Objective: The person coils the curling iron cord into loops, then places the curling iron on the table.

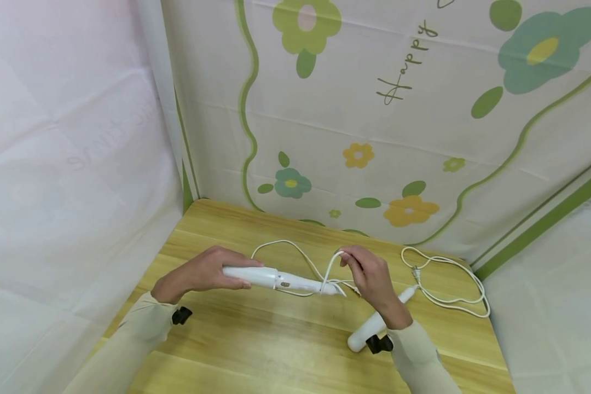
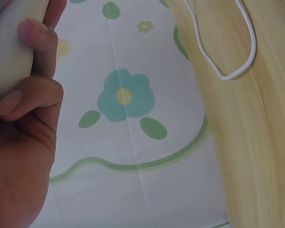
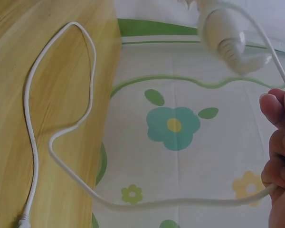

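Note:
My left hand (image 1: 204, 272) grips the thick end of a white wand-shaped corded appliance (image 1: 256, 276), fingers wrapped round its smooth body (image 2: 12, 52) in the left wrist view. The appliance lies roughly level above the table, its narrower handle with a small panel pointing right. With my right hand (image 1: 371, 276) I pinch its white cord (image 1: 328, 265) just above the handle's tail. Seen from the right wrist, the cord (image 3: 273, 52) runs from the ribbed tail (image 3: 230, 47) to my fingertips. More cord (image 3: 180, 203) leaves that hand and loops on the table.
A second white wand-shaped appliance (image 1: 366, 332) lies on the wooden table (image 1: 276, 355), partly behind my right wrist. Its coiled cord (image 1: 453, 301) and plug (image 1: 416, 272) are at the right. White cloth walls (image 1: 325, 120) with printed flowers enclose the table's back and sides.

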`<action>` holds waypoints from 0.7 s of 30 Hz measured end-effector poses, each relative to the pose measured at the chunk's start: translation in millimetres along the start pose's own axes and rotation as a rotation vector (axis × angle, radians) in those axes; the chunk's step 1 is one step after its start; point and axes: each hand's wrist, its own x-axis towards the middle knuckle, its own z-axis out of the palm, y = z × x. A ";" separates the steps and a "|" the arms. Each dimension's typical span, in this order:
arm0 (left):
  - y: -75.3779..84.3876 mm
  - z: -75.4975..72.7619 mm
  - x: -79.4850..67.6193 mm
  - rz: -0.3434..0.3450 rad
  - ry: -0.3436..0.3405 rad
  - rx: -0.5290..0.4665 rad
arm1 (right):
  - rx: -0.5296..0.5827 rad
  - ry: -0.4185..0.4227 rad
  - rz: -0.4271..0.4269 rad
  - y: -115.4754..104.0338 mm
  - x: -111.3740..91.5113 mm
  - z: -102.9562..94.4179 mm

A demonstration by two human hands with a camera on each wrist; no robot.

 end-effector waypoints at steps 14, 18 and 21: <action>3.3 5.3 2.4 -0.025 0.005 -0.274 | 0.005 -0.070 0.096 10.7 -7.4 8.6; 1.7 6.0 2.1 -0.055 0.028 -0.355 | 0.022 -0.088 0.113 8.3 -9.7 12.2; 0.6 5.7 2.5 -0.067 0.057 -0.407 | 0.038 -0.114 0.140 5.5 -11.8 14.7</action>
